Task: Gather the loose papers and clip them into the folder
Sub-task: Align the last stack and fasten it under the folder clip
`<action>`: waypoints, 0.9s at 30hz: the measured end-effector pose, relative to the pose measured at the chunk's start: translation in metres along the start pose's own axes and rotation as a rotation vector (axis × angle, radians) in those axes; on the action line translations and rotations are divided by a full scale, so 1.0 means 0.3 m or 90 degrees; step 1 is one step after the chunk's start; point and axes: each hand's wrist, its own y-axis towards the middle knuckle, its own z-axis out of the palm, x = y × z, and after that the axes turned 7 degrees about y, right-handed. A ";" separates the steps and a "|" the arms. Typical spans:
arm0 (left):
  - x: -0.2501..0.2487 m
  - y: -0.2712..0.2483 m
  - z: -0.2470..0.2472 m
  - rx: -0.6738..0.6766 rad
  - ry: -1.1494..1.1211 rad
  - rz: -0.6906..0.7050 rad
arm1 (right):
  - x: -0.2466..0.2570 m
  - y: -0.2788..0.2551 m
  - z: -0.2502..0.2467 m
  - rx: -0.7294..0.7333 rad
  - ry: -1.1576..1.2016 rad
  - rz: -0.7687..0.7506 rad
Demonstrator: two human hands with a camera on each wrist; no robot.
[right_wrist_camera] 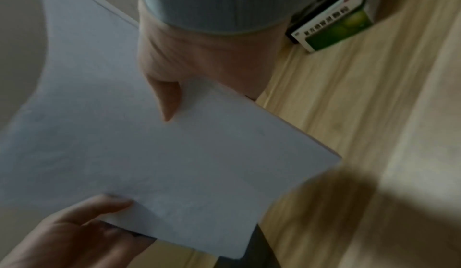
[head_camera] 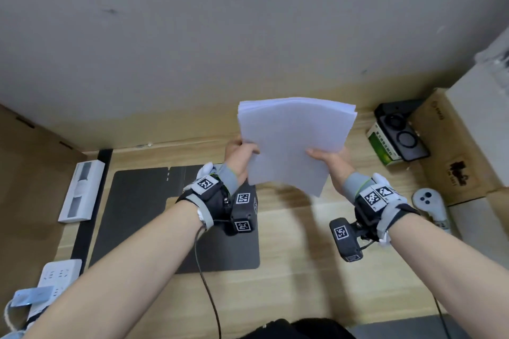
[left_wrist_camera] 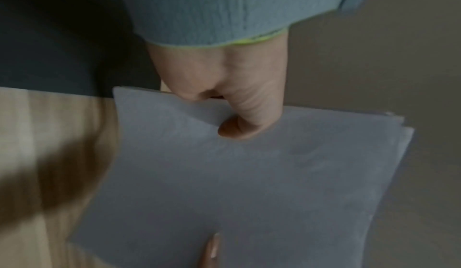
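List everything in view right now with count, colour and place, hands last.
papers: one stack, white, held above the desk, centre
folder: one, dark grey, open flat on the desk, left of centre
desk: one, light wood
long box: one, white, far left
power strip: one, white, near left corner
green box: one, green and white, right
black case: one, black, on the green box
controller: one, white, right edge
cardboard box: one, brown, far right
left hand: grips the stack's left edge
right hand: grips the stack's right edge
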 end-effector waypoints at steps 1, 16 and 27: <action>-0.002 -0.007 0.013 -0.003 0.014 0.027 | 0.019 -0.001 -0.011 -0.001 0.002 -0.016; 0.211 -0.057 0.069 0.025 0.186 0.027 | -0.124 -0.030 -0.144 -0.078 -0.073 0.036; 0.223 -0.018 0.076 0.004 0.265 0.009 | -0.191 -0.045 -0.148 -0.064 -0.036 0.067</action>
